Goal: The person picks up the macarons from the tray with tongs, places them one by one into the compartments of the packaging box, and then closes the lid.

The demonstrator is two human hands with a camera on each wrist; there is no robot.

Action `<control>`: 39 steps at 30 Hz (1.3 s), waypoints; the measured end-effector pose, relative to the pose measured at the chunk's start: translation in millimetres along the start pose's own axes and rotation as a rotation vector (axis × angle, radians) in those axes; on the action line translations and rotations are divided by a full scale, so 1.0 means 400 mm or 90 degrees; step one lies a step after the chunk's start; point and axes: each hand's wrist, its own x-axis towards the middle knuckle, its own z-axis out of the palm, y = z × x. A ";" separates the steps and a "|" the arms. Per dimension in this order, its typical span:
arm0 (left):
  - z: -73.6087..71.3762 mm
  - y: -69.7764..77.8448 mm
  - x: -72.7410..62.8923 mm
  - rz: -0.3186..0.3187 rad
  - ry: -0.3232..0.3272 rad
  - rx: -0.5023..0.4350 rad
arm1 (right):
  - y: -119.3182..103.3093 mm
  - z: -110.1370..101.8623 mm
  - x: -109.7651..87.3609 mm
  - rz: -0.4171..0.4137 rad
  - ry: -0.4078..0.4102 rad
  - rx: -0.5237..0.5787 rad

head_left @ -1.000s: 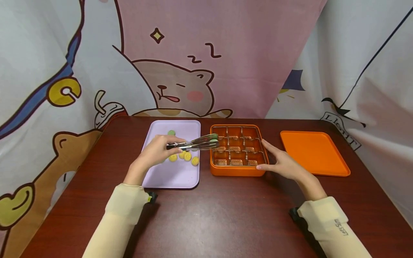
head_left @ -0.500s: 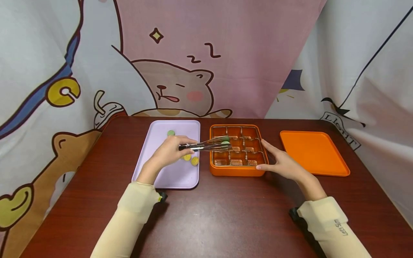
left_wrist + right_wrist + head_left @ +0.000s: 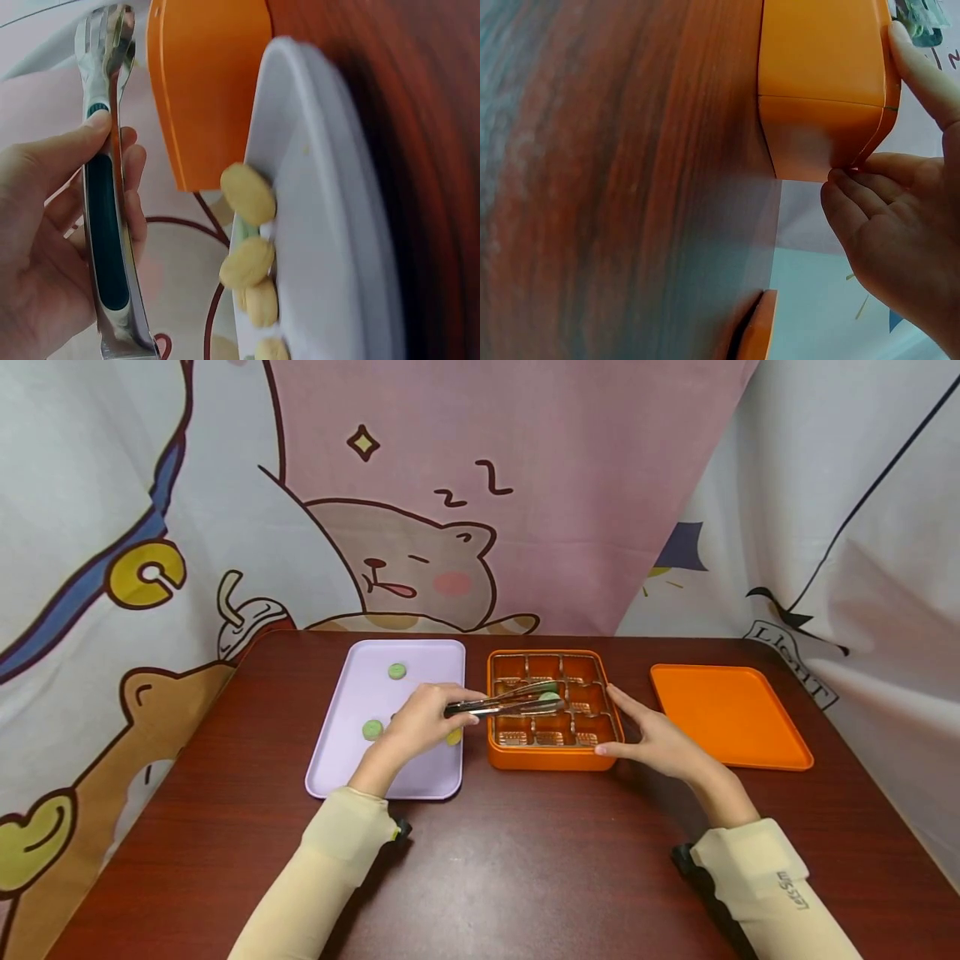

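My left hand [image 3: 422, 720] grips metal tongs [image 3: 498, 704] over the orange box [image 3: 551, 758]. Pinched in their tips is a round green cookie [image 3: 550, 697], above the middle cell of the box's clear divided insert. My right hand [image 3: 656, 743] rests against the box's right side, fingers extended along the wall and thumb at the front right corner. On the lavender tray [image 3: 420, 779] lie two green cookies [image 3: 372, 729] in sight. Yellow cookies [image 3: 247, 193] sit near its right edge, mostly hidden by my left hand in the head view.
An orange flat tray or lid [image 3: 731, 718] lies on the dark wooden table [image 3: 517, 868] at the right. Behind the table's back edge hangs a printed cartoon curtain [image 3: 570, 510]. The lavender tray stands just left of the box.
My left hand has moved right with the tongs, carrying the green cookie from the box's left edge to over its middle. A green cookie on the tray is now uncovered. My right hand stays put.
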 end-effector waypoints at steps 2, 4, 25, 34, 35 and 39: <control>0.011 0.008 0.005 0.005 0.001 0.008 | 0.001 0.000 -0.001 0.002 0.000 -0.002; 0.022 0.018 0.009 0.007 0.001 0.014 | 0.002 0.000 -0.001 0.002 0.001 -0.002; 0.090 0.065 0.024 0.005 0.022 0.047 | -0.001 0.000 0.000 -0.001 0.001 -0.003; 0.093 0.073 0.030 -0.016 -0.021 0.083 | 0.001 -0.002 -0.001 -0.006 -0.001 0.004; 0.093 0.075 0.032 -0.019 -0.031 0.086 | 0.000 -0.002 -0.001 -0.006 -0.001 0.003; 0.094 0.078 0.038 -0.029 -0.058 0.096 | -0.003 0.000 -0.002 -0.006 0.001 0.001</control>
